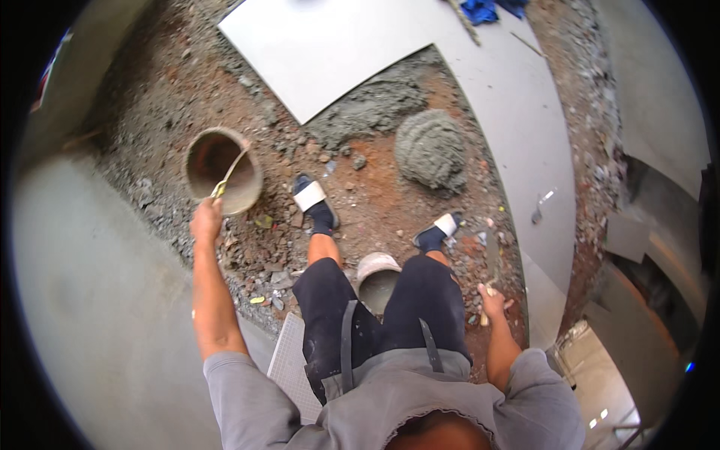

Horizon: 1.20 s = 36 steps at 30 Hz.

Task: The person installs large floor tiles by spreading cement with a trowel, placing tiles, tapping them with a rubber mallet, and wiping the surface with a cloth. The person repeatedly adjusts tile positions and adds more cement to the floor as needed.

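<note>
My left hand (206,219) is closed around the handle of an empty-looking, mud-stained bucket (245,195), which tips so that its mouth shows. The grip of that handle is wrapped in something yellowish. On the other side, my right hand (493,301) holds a trowel (492,259) by its wooden handle, the mortar-smeared blade pointing away from me. A rounded heap of wet grey mortar (431,152) lies on the soil ahead, beyond my feet. Between my knees stands a second bucket (379,260) with grey contents, partly hidden by my legs.
A large pale tile (330,52) reaches over spread mortar (375,101) ahead. Laid tiles (517,127) curve along the right, with a small spoon-like object (537,216) on them. Rubble (255,232) covers the ground. A smooth grey slab (90,300) lies left; a textured tile (294,367) leans near my thigh.
</note>
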{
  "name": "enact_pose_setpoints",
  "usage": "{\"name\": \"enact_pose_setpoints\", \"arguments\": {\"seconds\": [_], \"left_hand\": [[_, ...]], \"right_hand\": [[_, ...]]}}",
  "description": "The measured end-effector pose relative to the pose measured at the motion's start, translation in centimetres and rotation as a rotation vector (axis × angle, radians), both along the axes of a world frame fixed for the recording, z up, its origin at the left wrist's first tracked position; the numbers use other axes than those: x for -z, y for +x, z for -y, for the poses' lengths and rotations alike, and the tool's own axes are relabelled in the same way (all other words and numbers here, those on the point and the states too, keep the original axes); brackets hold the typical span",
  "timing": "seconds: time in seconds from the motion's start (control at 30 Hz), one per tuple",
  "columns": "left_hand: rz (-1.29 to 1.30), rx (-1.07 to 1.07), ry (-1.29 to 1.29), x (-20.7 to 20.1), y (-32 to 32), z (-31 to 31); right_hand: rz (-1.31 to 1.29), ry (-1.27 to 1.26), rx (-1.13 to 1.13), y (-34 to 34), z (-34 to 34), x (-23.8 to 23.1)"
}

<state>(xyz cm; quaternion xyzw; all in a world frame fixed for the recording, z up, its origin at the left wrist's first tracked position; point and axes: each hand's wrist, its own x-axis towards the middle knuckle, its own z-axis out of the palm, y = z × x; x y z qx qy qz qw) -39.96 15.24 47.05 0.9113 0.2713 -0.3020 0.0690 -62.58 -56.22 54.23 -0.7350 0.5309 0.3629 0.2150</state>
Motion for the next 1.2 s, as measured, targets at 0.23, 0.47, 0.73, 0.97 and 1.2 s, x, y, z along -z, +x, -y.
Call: {"name": "enact_pose_setpoints", "arguments": {"seconds": [0.23, 0.47, 0.73, 0.97, 1.2], "left_hand": [[0.421, -0.095, -0.114, -6.6, -15.5, 2.6], [-0.521, -0.522, -0.123, -18.5, -56.4, 34.5], [-0.311, -0.66, -0.153, -18.3, -58.3, 53.0], [0.648, -0.878, -0.284, -21.0, -41.0, 55.1], [0.413, -1.111, -0.349, -20.3, -51.1, 64.7]], "right_hand": [[-0.04, 0.051, 0.025, 0.1, 4.8, -4.3], [0.122, 0.415, 0.091, -2.1, 21.0, -2.8], [0.134, 0.27, -0.214, 1.7, 36.9, -6.2], [0.228, 0.292, -0.216, 7.9, 40.1, -9.1], [0.074, 0.329, -0.562, 9.0, 39.7, -8.5]]}}
